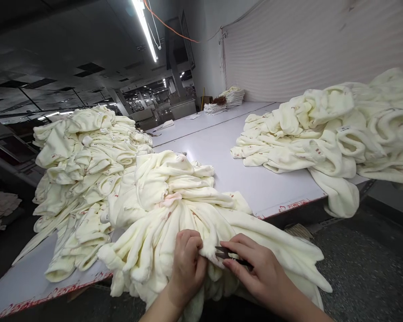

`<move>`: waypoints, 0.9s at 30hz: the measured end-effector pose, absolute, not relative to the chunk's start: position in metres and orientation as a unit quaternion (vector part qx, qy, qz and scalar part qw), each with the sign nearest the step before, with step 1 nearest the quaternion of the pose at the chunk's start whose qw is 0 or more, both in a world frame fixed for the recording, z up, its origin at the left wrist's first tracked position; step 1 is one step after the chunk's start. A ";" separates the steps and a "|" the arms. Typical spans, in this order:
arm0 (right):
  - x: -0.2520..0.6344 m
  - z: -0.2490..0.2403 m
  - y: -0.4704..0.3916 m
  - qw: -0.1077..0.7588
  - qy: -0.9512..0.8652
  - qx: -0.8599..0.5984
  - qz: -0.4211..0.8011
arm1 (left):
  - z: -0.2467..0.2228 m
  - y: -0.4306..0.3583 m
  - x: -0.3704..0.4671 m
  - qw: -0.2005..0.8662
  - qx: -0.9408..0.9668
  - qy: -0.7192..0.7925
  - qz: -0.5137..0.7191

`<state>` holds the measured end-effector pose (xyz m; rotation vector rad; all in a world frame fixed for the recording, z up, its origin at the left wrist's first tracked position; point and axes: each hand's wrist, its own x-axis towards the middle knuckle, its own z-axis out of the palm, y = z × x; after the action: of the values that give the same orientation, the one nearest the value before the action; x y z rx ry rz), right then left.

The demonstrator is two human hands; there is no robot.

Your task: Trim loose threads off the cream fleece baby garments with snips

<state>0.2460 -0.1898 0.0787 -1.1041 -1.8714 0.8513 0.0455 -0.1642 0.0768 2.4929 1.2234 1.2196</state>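
Note:
A bundle of cream plush garments [164,219] spreads over the table's near edge, its folds fanning out from a small pink patch. Gripped in my left hand [188,261], fingers curled, is a gathered bit of this cream fabric. Dark thread snips [233,256] are held between the thumb and fingers of my right hand [255,268]. Their tips point left and sit close to the fabric edge just right of my left fist. Whether the blades touch a thread there is too small to tell.
A tall heap of cream garments [87,165] stands at the left. Another heap [322,129] lies at the right, one piece hanging over the edge of the white table [201,147]. Stacked white pieces [233,96] sit at the back by the wall.

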 end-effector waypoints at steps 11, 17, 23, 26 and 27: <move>0.243 0.080 -0.189 0.386 -0.746 -0.443 0.314 | 0.077 -0.164 0.047 0.053 0.830 0.392 0.394; 0.239 0.076 -0.187 0.408 -0.704 -0.489 0.313 | 0.077 -0.165 0.045 0.072 0.823 0.392 0.405; 0.239 0.059 -0.187 0.400 -0.682 -0.521 0.321 | 0.095 -0.160 0.043 0.245 0.793 0.454 0.325; 0.236 0.056 -0.169 0.459 -0.638 -0.534 0.312 | 0.115 -0.152 0.041 0.418 0.737 0.489 0.208; 0.234 0.056 -0.163 0.471 -0.629 -0.534 0.312 | 0.121 -0.149 0.040 0.462 0.714 0.488 0.193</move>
<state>0.2345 -0.1628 0.0556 -1.3077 -1.5420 0.7634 0.0396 -0.1490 0.1208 1.7568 1.2006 0.4748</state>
